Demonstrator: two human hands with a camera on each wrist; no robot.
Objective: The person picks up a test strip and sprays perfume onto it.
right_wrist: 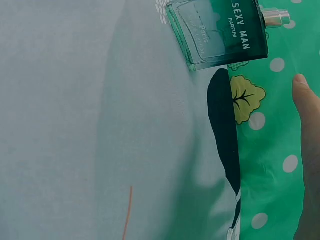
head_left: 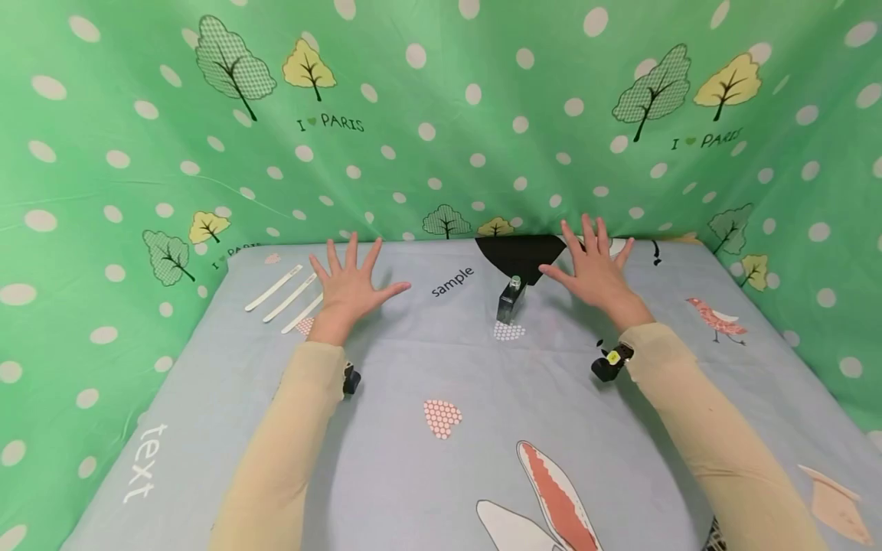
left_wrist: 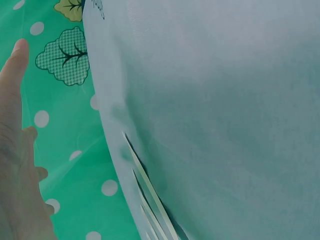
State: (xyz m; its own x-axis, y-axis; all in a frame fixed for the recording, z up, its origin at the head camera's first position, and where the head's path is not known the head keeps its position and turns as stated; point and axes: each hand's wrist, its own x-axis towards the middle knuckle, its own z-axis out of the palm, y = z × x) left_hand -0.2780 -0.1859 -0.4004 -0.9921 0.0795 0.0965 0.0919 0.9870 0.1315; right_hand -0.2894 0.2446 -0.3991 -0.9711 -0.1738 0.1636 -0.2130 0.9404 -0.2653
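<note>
My left hand (head_left: 347, 291) is held over the far left of the cloth, palm down, its fingers straight and spread, holding nothing. Just beside it lie three slim white paper strips (head_left: 273, 288), side by side at a slant; their ends (left_wrist: 150, 190) show in the left wrist view. Over the far right, my right hand (head_left: 596, 272) is spread in the same way with nothing in its grasp. To the left of its thumb stands a dark glass perfume bottle (head_left: 508, 303). The right wrist view shows its "SEXY MAN PARFUM" label (right_wrist: 239, 27) and bare silver spray top (right_wrist: 276, 17).
A blue-grey printed cloth (head_left: 393, 360) covers the table, with hearts, a bird, words and rabbit ears as flat prints. Green polka-dot curtain (head_left: 400, 153) rises behind the far edge and along both sides. Small black cameras (head_left: 612, 363) are strapped at both wrists.
</note>
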